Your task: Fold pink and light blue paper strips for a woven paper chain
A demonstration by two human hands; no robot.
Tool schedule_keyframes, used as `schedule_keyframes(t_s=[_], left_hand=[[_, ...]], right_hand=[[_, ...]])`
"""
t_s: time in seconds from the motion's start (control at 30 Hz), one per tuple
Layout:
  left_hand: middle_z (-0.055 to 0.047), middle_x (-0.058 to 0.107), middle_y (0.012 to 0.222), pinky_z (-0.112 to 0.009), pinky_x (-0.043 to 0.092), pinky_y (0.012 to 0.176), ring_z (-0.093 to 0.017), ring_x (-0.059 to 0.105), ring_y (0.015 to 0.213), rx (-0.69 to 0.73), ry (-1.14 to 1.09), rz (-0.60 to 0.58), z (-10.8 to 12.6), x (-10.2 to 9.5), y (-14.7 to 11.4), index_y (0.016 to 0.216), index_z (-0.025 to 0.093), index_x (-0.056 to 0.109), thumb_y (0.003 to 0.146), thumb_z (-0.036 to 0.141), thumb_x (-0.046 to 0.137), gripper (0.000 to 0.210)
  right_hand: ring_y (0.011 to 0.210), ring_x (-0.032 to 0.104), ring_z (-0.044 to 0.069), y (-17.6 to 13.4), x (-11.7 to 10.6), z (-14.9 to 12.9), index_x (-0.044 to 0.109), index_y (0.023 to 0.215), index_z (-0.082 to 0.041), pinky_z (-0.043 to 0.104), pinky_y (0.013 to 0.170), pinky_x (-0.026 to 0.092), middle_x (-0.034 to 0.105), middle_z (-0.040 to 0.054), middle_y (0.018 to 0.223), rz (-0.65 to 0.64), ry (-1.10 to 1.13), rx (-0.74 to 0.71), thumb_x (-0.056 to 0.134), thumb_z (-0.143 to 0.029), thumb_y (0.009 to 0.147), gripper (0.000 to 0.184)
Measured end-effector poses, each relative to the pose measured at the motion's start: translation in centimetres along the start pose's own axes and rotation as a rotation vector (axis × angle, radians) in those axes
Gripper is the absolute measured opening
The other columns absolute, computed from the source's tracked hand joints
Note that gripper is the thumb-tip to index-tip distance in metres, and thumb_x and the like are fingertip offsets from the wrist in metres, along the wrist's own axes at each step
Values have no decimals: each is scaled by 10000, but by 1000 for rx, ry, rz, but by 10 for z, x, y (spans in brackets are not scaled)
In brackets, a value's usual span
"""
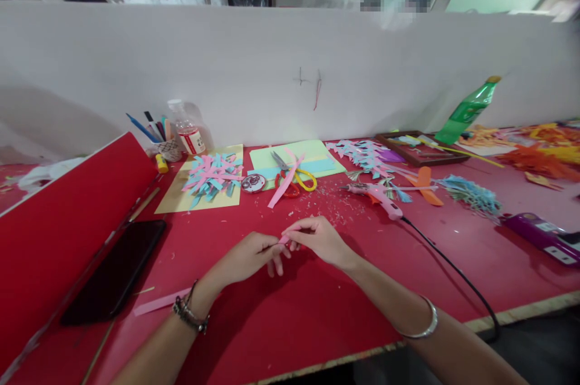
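Head view: at the centre of the frame, grasps one small pink strip with thumb and finger of both the left hand and the right hand — just above the red tabletop. At lower left, one dark phone and one long pink strip, partly behind the left wrist. At mid left, one yellow sheet under a heap of pink and blue strips, too tangled to count; beside it, one round tin.

Straight above the hands, one pair of scissors with one red and one yellow loop, pink paper across it — one strip or two, cannot tell. At right of centre, one pink glue gun. At upper left, one pen cup and one clear bottle; at upper right, one tilted green bottle.

As edges: a raised red panel down the left, a pale partition across the top, the table's front edge through lower right. Room to move on red surface below the hands and toward the phone; tighter toward the scissors and the glue gun.
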State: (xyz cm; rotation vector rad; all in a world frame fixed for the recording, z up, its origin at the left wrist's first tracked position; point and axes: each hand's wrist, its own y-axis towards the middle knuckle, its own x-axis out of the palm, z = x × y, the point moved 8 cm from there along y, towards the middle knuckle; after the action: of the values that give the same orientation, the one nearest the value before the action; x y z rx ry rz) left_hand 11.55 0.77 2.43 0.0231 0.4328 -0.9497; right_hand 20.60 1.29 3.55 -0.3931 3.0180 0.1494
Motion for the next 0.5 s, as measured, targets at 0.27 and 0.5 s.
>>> schedule_keyframes(t_s=[0.27, 0.5], left_hand=[[-36, 633, 671, -198, 424, 534, -111, 575, 537, -45, 51, -27, -3, 2, -1, 831, 132, 543, 816, 365, 336, 312], [-26, 617, 662, -187, 365, 542, -115, 554, 602, 1, 431, 254, 10, -19, -1, 699, 158, 572, 802, 333, 383, 277]], right_hand=[[494, 556, 87, -1, 4, 7, 619, 695, -129, 203, 509, 455, 602, 13, 577, -8, 24, 35, 510, -332, 726, 232], [458, 551, 91, -2, 5, 10, 556, 653, -137, 202, 468, 450, 567, -9, 520, 81, -5, 20, 534, -334, 707, 206]])
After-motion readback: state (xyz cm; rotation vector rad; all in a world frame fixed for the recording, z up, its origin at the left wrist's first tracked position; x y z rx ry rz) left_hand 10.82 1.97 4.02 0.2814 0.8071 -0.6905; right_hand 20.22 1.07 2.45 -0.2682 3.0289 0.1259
